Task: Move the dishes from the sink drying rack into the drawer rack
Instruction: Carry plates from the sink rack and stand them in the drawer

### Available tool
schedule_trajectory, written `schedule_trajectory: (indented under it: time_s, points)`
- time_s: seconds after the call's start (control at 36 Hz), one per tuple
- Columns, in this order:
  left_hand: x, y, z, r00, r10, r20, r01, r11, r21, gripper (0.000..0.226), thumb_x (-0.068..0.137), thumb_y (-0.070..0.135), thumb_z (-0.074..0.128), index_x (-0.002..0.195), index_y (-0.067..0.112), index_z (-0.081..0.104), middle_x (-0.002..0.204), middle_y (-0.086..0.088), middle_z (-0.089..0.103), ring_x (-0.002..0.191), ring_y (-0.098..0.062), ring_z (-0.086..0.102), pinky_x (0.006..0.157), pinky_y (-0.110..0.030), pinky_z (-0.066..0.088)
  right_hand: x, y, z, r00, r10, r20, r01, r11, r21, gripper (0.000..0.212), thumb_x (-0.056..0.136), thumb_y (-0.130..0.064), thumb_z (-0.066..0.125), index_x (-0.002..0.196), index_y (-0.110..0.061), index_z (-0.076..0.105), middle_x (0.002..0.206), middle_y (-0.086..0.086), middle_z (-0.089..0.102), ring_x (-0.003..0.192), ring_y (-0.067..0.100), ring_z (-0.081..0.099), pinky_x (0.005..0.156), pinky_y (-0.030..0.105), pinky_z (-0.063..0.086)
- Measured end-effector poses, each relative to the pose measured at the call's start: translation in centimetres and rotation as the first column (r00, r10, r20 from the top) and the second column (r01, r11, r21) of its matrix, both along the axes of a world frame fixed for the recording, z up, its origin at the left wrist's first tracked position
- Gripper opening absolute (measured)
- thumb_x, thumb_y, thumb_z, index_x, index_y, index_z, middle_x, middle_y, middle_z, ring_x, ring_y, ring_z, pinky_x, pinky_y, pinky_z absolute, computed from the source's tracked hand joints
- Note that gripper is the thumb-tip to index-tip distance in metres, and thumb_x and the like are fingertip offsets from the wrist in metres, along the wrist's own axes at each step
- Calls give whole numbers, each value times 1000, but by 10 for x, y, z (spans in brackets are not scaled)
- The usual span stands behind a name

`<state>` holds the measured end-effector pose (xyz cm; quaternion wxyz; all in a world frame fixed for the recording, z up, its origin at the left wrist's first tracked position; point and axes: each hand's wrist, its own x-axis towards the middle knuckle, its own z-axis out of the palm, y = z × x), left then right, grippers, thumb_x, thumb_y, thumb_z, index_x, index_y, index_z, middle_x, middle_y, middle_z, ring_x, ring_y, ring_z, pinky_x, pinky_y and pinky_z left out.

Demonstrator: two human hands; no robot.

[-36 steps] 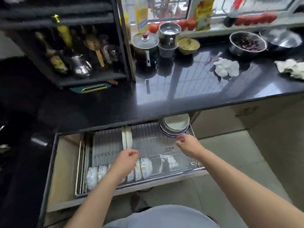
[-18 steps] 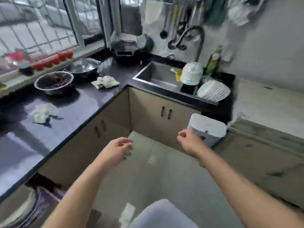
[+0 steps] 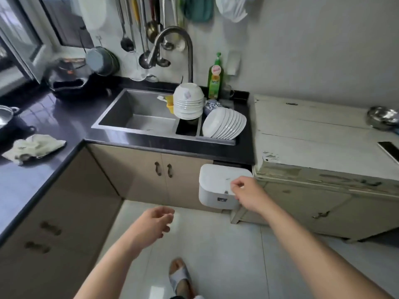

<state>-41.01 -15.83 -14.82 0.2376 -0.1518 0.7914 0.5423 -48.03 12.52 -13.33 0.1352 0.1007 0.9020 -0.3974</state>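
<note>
At the sink's right end, stacked bowls [image 3: 188,101] and leaning plates [image 3: 224,124] await moving; left hand [image 3: 151,223] and right hand [image 3: 248,194] hang loosely curled, empty.

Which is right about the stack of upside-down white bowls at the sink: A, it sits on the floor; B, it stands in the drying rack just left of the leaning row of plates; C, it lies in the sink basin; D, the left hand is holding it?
B: the stack of bowls stands in the drying rack at the sink's right end, left of the leaning plates, and neither hand touches it.
</note>
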Motion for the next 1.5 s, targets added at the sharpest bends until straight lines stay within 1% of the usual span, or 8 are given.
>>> schedule_trajectory:
  time_s: [0.36, 0.64, 0.83, 0.94, 1.08, 1.22, 1.33, 1.5]
  points:
    - [-207, 53, 17, 976, -208, -67, 195, 967, -164, 13, 100, 27, 57, 102, 30, 69, 97, 5, 74, 89, -14, 71, 89, -40, 59, -140, 48, 4, 973, -231, 12, 231, 966, -114, 14, 100, -21, 54, 106, -23, 67, 94, -2, 69, 87, 16, 67, 85, 43, 59]
    - [-345, 144, 7, 939, -315, -136, 242, 889, -388, 14, 95, 21, 52, 86, 19, 63, 83, 1, 64, 78, -21, 60, 74, -30, 50, -252, 102, -23, 990, -134, 42, 138, 983, -118, 15, 101, -25, 53, 104, -25, 68, 95, -6, 70, 89, 14, 69, 88, 44, 59]
    - [-478, 200, -21, 955, -298, -16, 229, 767, -600, 62, 97, 35, 61, 147, 5, 42, 141, -17, 52, 128, -32, 52, 100, -35, 42, -330, 152, -38, 997, 17, 76, -8, 992, -126, 17, 102, -25, 52, 111, -28, 66, 101, -12, 67, 93, 10, 67, 89, 37, 58]
    - [-507, 208, -43, 955, -292, 55, 264, 745, -612, 70, 88, 44, 72, 142, 8, 45, 138, -13, 53, 123, -30, 54, 99, -37, 44, -348, 175, -47, 994, 21, 104, -6, 990, -143, 16, 101, -23, 52, 102, -34, 65, 99, -13, 68, 91, 9, 68, 86, 35, 58]
    - [-508, 218, -60, 969, -248, 21, 205, 747, -632, 51, 85, 44, 77, 120, 17, 51, 112, -1, 58, 96, -22, 58, 76, -33, 45, -368, 200, -56, 991, 37, 132, -17, 989, -147, 17, 102, -21, 52, 107, -29, 67, 93, -10, 70, 88, 8, 68, 81, 29, 56]
    - [-502, 222, -62, 972, -228, -61, 137, 755, -641, 32, 83, 39, 79, 98, 23, 57, 105, 2, 64, 91, -19, 62, 79, -36, 48, -378, 209, -65, 985, 43, 167, -16, 986, -163, 17, 102, -21, 52, 109, -26, 67, 93, -10, 69, 88, 9, 69, 79, 26, 53]
    - [-499, 225, -62, 972, -204, -115, 83, 758, -647, 30, 85, 39, 77, 100, 20, 60, 105, 2, 64, 96, -20, 63, 83, -35, 49, -384, 208, -70, 981, 96, 170, -69, 985, -157, 17, 102, -22, 52, 106, -31, 65, 98, -16, 66, 92, 7, 68, 70, 18, 46]
    - [-503, 230, -49, 966, -148, -213, -20, 777, -629, 28, 89, 43, 70, 105, 20, 65, 106, 4, 55, 92, -17, 55, 84, -33, 44, -395, 199, -76, 971, 165, 171, -143, 981, -134, 16, 101, -24, 52, 103, -34, 64, 102, -12, 67, 96, 8, 66, 85, 30, 55]
